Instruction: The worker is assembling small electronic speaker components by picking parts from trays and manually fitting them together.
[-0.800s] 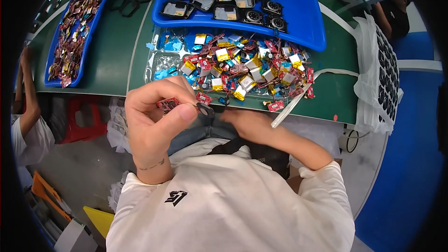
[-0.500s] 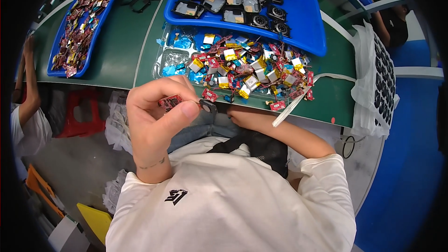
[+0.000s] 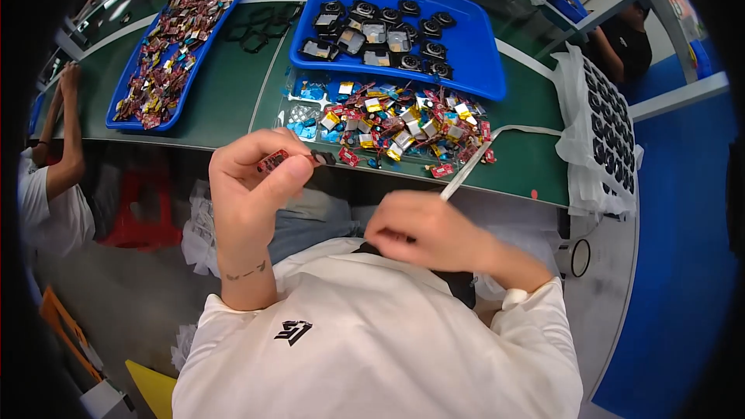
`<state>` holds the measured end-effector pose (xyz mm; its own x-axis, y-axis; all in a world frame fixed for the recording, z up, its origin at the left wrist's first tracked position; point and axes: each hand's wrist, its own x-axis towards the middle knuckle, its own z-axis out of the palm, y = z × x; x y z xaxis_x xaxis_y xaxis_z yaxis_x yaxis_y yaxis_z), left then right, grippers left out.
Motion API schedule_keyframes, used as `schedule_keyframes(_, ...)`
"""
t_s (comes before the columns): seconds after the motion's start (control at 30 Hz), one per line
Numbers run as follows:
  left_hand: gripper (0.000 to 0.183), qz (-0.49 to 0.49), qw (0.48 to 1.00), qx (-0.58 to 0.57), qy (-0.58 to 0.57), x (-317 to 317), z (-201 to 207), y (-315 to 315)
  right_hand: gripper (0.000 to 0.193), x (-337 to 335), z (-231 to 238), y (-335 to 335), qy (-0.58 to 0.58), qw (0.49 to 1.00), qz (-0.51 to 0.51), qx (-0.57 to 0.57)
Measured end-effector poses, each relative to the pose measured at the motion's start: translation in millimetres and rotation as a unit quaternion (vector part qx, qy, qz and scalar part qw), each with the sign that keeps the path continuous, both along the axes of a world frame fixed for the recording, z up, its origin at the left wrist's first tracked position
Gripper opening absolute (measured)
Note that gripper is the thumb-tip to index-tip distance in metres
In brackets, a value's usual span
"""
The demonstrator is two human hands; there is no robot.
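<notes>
Your right hand point(image 3: 427, 225) is what has just changed: a moment ago it sits low, over your lap and close to the near edge of the worktop point(image 3: 531, 112), and now it is up and back in front of your shirt point(image 3: 372, 326), well apart from your left one. Your left hand point(image 3: 252, 182) keeps its grip, with thumb and forefinger pinched on a small red circuit board point(image 3: 272, 161), and a small black part point(image 3: 323, 157) sticks out past the fingertips on the right. So the board is held up just in front of the worktop's near edge, to the left of the heap of boards and battery cells point(image 3: 403, 130), and for now only your left hand carries it. Your right fingers are curled and smeared by motion, so I cannot fairly tell whether that grip is bare or closed around something small. For the work, this means the piece stays secure on one side, while your other hand is clear of it and touches neither the board nor the heap. Your view also shifts, so more of the far side shows, but the blue tray point(image 3: 475, 39) with the black watch casings point(image 3: 375, 32) keeps its place behind the heap, and the white strip point(image 3: 466, 171) still hangs over the worktop's edge near your right hand.
</notes>
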<state>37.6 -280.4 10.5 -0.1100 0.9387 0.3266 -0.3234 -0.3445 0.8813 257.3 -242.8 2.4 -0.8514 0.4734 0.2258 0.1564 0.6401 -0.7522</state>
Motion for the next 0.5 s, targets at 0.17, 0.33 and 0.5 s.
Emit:
schedule_keyframes(0.17,0.01,0.013,1.0,0.023,-0.002,-3,1,-8,0.007,9,24,67,0.071,0.957,-0.251,0.125)
schedule_keyframes(0.33,0.007,0.033,0.999,-0.013,0.041,-3,11,4,0.011,14,19,126,0.019,0.965,-0.178,0.192)
schedule_keyframes(0.5,0.007,0.02,0.995,-0.045,0.085,-9,26,31,0.01,10,24,159,0.03,0.974,-0.144,0.175)
